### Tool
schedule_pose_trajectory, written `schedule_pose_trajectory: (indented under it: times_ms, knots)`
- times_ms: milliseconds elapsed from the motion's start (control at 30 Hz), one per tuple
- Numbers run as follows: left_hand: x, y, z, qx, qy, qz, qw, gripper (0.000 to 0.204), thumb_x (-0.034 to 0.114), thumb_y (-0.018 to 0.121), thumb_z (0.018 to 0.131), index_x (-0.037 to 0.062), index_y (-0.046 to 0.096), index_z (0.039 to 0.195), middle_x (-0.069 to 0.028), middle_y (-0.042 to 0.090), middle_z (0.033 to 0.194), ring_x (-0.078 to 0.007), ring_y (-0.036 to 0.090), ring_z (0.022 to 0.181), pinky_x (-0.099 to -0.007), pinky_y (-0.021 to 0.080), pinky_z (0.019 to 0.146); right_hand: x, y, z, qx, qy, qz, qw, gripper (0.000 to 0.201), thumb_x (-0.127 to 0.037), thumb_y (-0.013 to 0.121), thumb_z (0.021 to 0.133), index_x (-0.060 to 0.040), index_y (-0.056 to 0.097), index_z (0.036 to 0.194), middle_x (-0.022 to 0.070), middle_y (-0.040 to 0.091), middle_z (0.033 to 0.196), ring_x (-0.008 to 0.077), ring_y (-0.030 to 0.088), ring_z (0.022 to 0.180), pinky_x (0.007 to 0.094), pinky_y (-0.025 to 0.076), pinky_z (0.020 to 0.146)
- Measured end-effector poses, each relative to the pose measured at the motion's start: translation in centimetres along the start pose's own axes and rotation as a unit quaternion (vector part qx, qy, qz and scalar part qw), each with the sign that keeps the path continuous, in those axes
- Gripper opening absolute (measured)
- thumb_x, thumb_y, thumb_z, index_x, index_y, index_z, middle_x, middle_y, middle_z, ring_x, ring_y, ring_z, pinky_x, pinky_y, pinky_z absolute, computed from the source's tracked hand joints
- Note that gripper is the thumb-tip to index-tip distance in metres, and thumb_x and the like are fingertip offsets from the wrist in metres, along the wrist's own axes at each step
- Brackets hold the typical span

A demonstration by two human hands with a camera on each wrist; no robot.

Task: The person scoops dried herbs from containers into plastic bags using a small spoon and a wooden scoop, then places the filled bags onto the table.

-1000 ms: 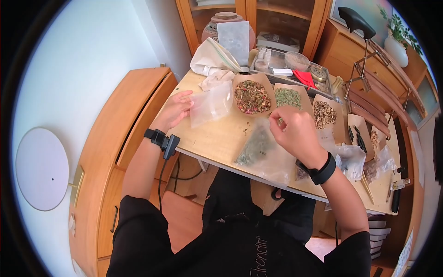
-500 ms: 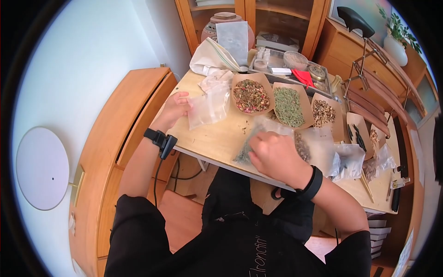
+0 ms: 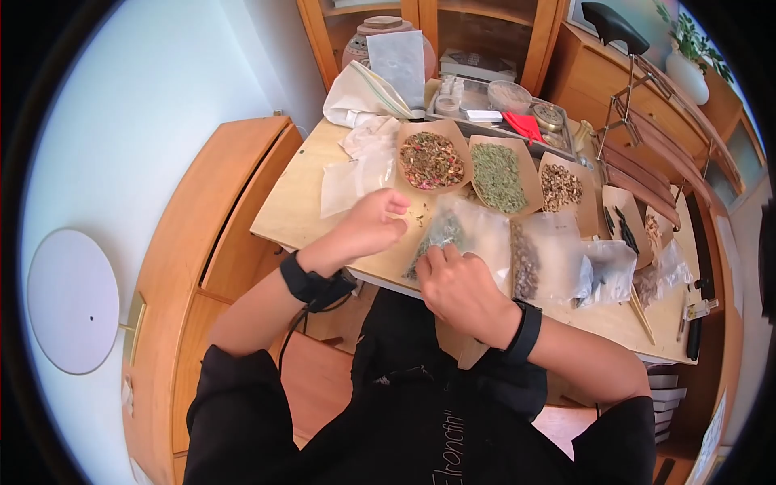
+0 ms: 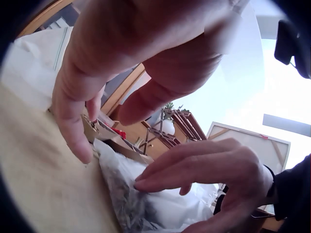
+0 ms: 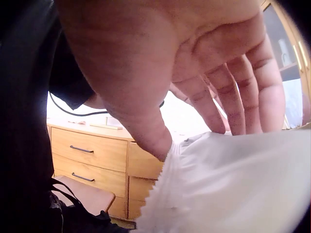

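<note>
A clear plastic bag of dried green herb (image 3: 443, 231) lies at the table's front edge. My right hand (image 3: 465, 293) holds this bag near its edge; in the right wrist view the thumb (image 5: 158, 138) is on one side and the fingers go behind the film. My left hand (image 3: 365, 226) hovers just left of the bag, its fingers loosely bent and holding nothing. Behind it, a flat plastic bag (image 3: 343, 187) rests on the table. In the left wrist view, the right fingertips overlap the herb bag (image 4: 131, 206).
Paper trays hold mixed petals and herbs (image 3: 432, 162), green herb (image 3: 498, 178) and brown pieces (image 3: 560, 187). More filled bags, including one with brown contents (image 3: 525, 263), lie to the right. A glass-sided box (image 3: 554, 145) and a cloth pouch (image 3: 356, 95) stand at the back.
My left hand has let go of the flat plastic bag and moved right, towards the herb bag. My right hand has come down and left from above the trays onto the herb bag.
</note>
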State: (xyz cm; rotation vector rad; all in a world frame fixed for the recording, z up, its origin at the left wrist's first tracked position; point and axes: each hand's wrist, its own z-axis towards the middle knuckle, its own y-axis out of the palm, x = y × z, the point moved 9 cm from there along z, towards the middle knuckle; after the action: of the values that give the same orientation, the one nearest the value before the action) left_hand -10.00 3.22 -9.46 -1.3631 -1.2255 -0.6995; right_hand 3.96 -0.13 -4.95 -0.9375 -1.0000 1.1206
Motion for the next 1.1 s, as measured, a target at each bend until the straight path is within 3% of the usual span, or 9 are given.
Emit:
schedule_pose_trajectory:
  times_ms: [167, 267, 400, 600, 667, 733, 800, 967, 1100]
  knots:
    - [-1.2, 1.9, 1.2, 0.047, -0.001, 0.044, 0.998, 0.045, 0.008, 0.063, 0.086, -0.0054, 0.043, 0.124, -0.0167, 0.052, 0.117, -0.0197, 0.060, 0.092, -0.0299, 0.055, 0.071, -1.0, -0.2, -0.9, 0.014, -0.010, -0.062, 0.998, 0.013, -0.011, 0.059, 0.070, -0.0014, 0.064, 0.077, 0.0074, 0.057, 0.075, 0.0189, 0.057, 0.072, 0.0274, 0.047, 0.058]
    - [-1.1, 3.2, 0.7, 0.022, -0.050, -0.032, 0.998, 0.049, 0.014, 0.065, 0.087, -0.0059, 0.041, 0.125, -0.0168, 0.052, 0.114, -0.0195, 0.060, 0.092, -0.0301, 0.056, 0.069, -1.4, -0.6, -1.4, 0.010, -0.018, -0.090, 0.996, 0.015, -0.012, 0.058, 0.073, -0.0011, 0.065, 0.080, 0.0070, 0.057, 0.075, 0.0185, 0.057, 0.072, 0.0274, 0.046, 0.058]
    - [-0.8, 4.1, 0.4, 0.009, -0.064, -0.011, 0.998, 0.048, 0.017, 0.065, 0.089, -0.0061, 0.041, 0.124, -0.0167, 0.052, 0.113, -0.0193, 0.059, 0.090, -0.0303, 0.055, 0.069, -2.0, -1.1, -1.9, 0.015, -0.035, -0.108, 0.993, 0.019, -0.015, 0.057, 0.075, -0.0010, 0.067, 0.084, 0.0079, 0.059, 0.078, 0.0194, 0.057, 0.074, 0.0282, 0.044, 0.059]
    - [-1.5, 4.9, 0.0, -0.006, -0.079, -0.083, 0.993, 0.033, 0.014, 0.058, 0.093, -0.0027, 0.048, 0.120, -0.0070, 0.061, 0.096, -0.0118, 0.057, 0.083, -0.0276, 0.050, 0.065, -2.2, -1.9, -2.3, 0.009, -0.032, -0.141, 0.990, 0.020, -0.017, 0.056, 0.077, -0.0020, 0.067, 0.086, 0.0099, 0.059, 0.081, 0.0224, 0.056, 0.080, 0.0337, 0.042, 0.068]
    - [-0.9, 5.9, -0.4, -0.056, -0.069, -0.114, 0.989, 0.023, 0.012, 0.053, 0.095, 0.0009, 0.053, 0.115, -0.0023, 0.062, 0.091, -0.0086, 0.056, 0.078, -0.0254, 0.047, 0.064, -2.4, -2.3, -2.4, 0.008, -0.033, -0.153, 0.988, 0.020, -0.017, 0.056, 0.077, -0.0023, 0.067, 0.085, 0.0102, 0.059, 0.082, 0.0230, 0.056, 0.081, 0.0346, 0.041, 0.070]
    - [-1.1, 6.1, -0.5, -0.053, -0.064, -0.133, 0.988, 0.021, 0.012, 0.052, 0.096, 0.0020, 0.055, 0.114, -0.0022, 0.063, 0.094, -0.0085, 0.056, 0.078, -0.0248, 0.047, 0.066, -2.6, -2.9, -2.5, 0.007, -0.035, -0.165, 0.986, 0.019, -0.017, 0.056, 0.077, -0.0026, 0.067, 0.085, 0.0105, 0.059, 0.082, 0.0236, 0.055, 0.082, 0.0355, 0.040, 0.072]
    - [-0.9, 6.1, -0.5, -0.047, -0.059, -0.151, 0.986, 0.020, 0.012, 0.051, 0.096, 0.0031, 0.056, 0.114, -0.0020, 0.063, 0.097, -0.0085, 0.057, 0.078, -0.0241, 0.047, 0.067, -2.5, -3.3, -2.4, -0.010, -0.035, -0.133, 0.990, 0.030, -0.013, 0.057, 0.072, 0.0044, 0.065, 0.095, 0.0137, 0.060, 0.092, 0.0215, 0.056, 0.082, 0.0304, 0.042, 0.074]
    - [1.7, 4.9, -0.8, -0.004, -0.040, -0.287, 0.957, 0.025, 0.014, 0.051, 0.097, 0.0030, 0.053, 0.119, -0.0038, 0.063, 0.103, -0.0115, 0.062, 0.085, -0.0269, 0.051, 0.070, -0.8, -4.9, -1.8, 0.058, -0.008, -0.126, 0.990, 0.028, -0.012, 0.058, 0.071, 0.0025, 0.064, 0.094, 0.0128, 0.060, 0.091, 0.0222, 0.056, 0.086, 0.0315, 0.042, 0.075]
    - [3.8, 2.8, 0.2, 0.032, -0.005, -0.275, 0.961, 0.028, 0.016, 0.052, 0.097, 0.0031, 0.051, 0.122, -0.0055, 0.062, 0.106, -0.0143, 0.064, 0.087, -0.0296, 0.053, 0.073, 1.7, -6.3, -0.8, 0.082, 0.028, -0.104, 0.991, 0.030, -0.010, 0.059, 0.070, 0.0005, 0.062, 0.098, 0.0096, 0.057, 0.090, 0.0216, 0.055, 0.087, 0.0323, 0.042, 0.074]
